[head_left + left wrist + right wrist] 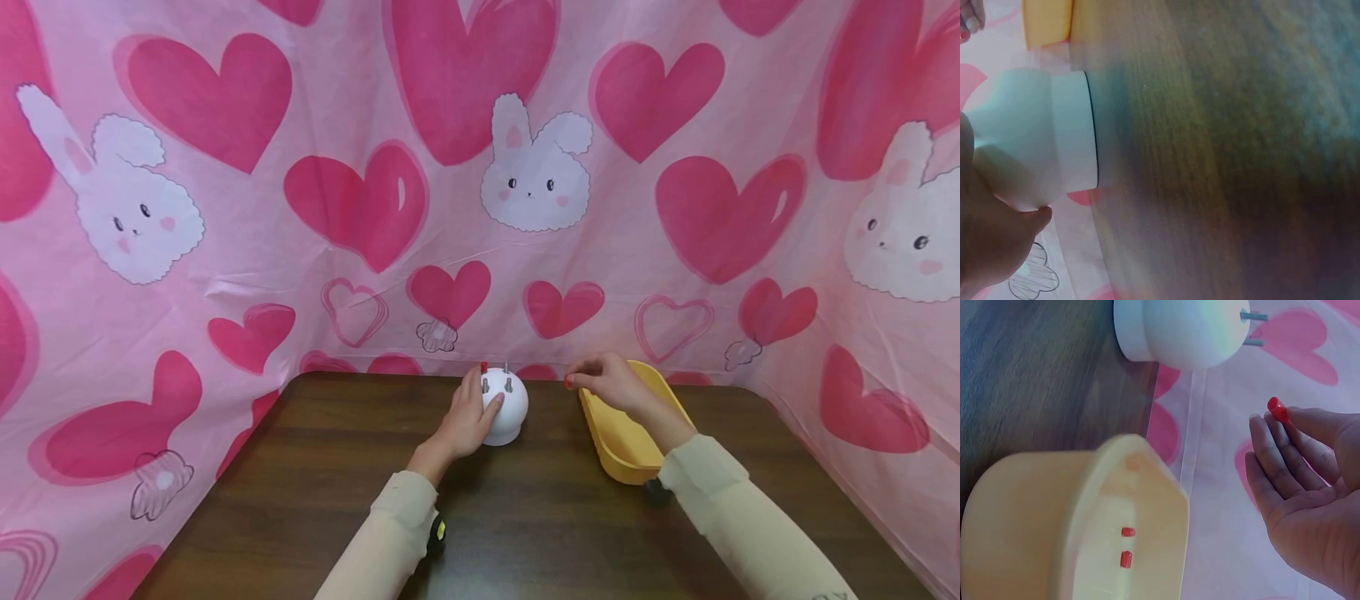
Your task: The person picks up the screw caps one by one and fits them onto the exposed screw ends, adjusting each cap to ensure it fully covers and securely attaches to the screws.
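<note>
A white ball-shaped stand [512, 419] with a round base sits on the table, several metal pegs [508, 385] sticking out of its top. One red cap [483, 367] covers a peg at the back left. My left hand [461, 421] holds the ball's left side, fingers along the far side and thumb on the front. In the left wrist view, the thumb and part of the hand [997, 231] touch the white surface. To the right, my right hand [611, 383] pinches a small red hollow cap [1277, 409] between thumb and index finger, above the yellow bin's far end.
The yellow bin [618, 471] stands right of the ball, with two red caps [1126, 559] visible inside. Brown wooden tabletop [300, 500] extends around both. A pink cloth [457, 242] with hearts and rabbits hangs behind and along the sides.
</note>
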Demonstrator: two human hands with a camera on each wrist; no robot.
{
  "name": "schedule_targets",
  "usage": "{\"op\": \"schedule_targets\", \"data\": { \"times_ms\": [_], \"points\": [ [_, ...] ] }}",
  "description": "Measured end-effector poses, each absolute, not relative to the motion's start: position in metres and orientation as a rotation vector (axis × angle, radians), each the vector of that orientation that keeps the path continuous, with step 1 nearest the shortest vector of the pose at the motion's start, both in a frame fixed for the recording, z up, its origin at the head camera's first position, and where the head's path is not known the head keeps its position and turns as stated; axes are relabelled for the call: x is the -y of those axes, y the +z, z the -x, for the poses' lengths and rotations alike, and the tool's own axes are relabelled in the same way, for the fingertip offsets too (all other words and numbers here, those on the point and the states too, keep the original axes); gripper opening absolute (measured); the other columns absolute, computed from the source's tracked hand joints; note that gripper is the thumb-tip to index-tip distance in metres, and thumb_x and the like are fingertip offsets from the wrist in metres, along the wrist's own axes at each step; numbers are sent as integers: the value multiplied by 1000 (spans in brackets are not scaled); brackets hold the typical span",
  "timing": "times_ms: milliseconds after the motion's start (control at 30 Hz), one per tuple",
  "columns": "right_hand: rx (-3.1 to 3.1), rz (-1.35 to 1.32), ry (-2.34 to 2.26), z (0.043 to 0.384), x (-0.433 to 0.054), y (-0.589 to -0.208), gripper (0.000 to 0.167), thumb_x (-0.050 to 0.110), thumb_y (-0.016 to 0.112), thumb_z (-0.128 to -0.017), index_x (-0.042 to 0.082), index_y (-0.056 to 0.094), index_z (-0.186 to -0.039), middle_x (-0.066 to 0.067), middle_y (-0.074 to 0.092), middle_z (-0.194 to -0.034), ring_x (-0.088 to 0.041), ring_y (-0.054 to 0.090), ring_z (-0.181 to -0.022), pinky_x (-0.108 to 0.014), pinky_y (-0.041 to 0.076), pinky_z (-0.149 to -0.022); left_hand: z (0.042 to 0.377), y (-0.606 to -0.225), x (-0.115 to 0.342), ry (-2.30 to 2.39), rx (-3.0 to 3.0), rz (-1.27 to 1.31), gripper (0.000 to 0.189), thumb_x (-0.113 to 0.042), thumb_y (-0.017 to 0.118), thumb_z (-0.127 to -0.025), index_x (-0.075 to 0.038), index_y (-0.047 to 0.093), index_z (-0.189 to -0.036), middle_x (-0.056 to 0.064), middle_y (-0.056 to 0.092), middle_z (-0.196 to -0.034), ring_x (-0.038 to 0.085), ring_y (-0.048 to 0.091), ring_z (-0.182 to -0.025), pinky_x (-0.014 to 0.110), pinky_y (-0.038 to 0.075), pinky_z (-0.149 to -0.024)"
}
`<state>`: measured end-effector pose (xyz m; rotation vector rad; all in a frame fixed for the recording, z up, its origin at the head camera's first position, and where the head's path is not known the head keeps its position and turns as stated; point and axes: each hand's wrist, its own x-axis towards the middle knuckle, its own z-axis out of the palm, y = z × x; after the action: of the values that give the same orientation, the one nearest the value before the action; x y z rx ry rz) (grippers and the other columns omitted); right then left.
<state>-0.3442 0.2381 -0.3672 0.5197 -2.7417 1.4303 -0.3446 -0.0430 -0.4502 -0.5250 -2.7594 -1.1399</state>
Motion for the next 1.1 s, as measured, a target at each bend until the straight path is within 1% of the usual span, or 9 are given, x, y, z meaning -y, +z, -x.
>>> {"op": "schedule_targets", "data": {
  "times_ms": [167, 233, 300, 533, 767, 933, 1100],
  "points": [
    [2720, -515, 1469, 342, -232, -367, 21, 15, 70, -98, -2, 76, -109, -19, 75, -101, -20, 68, -89, -38, 58, -88, 345, -451, 43, -1147, 2748, 530, 81, -46, 47, -106, 1, 12, -161, 20, 16, -166, 42, 21, -151, 63, 29, -117],
    [2717, -520, 1463, 341, -230, -367, 21, 15, 70, -98, -2, 75, -110, -19, 75, -103, -22, 68, -91, -41, 57, -90, 344, -452, 43, -1146, 2748, 530, 81, -46, 47, -106, 1, 12, -161, 20, 16, -166, 42, 21, -151, 63, 30, -117],
    [2721, -509, 1449, 341, -228, -367, 21, 16, 70, -98, -1, 76, -110, -16, 75, -102, -23, 68, -93, -40, 57, -90, 345, -452, 43, -1141, 2753, 527, 81, -46, 47, -106, 0, 12, -161, 19, 16, -167, 42, 21, -151, 63, 30, -117],
    [2711, -464, 1471, 340, -221, -367, 20, 17, 69, -99, 3, 75, -112, -11, 75, -103, -39, 66, -106, -41, 56, -93, 345, -450, 43, -1137, 2770, 521, 81, -47, 46, -106, -1, 11, -162, 18, 14, -167, 40, 19, -152, 61, 28, -118],
    [2686, -464, 1503, 340, -215, -370, 21, 18, 70, -98, 4, 75, -113, -11, 75, -104, -36, 66, -105, -40, 56, -94, 350, -457, 43, -1113, 2776, 512, 82, -49, 45, -106, -2, 9, -163, 17, 13, -168, 39, 18, -153, 59, 28, -119],
    [2681, -465, 1509, 337, -211, -371, 25, 22, 71, -98, 6, 74, -117, -11, 74, -108, -35, 66, -106, -42, 56, -95, 348, -456, 43, -1145, 2728, 533, 81, -48, 47, -105, 1, 12, -161, 20, 16, -166, 43, 21, -150, 63, 29, -117],
    [2684, -479, 1482, 337, -207, -373, 26, 22, 71, -98, 5, 74, -117, -11, 74, -108, -31, 67, -104, -44, 56, -95, 348, -456, 42, -1139, 2721, 538, 81, -47, 47, -105, 2, 13, -161, 21, 17, -166, 43, 22, -150, 62, 28, -118]
  ]
}}
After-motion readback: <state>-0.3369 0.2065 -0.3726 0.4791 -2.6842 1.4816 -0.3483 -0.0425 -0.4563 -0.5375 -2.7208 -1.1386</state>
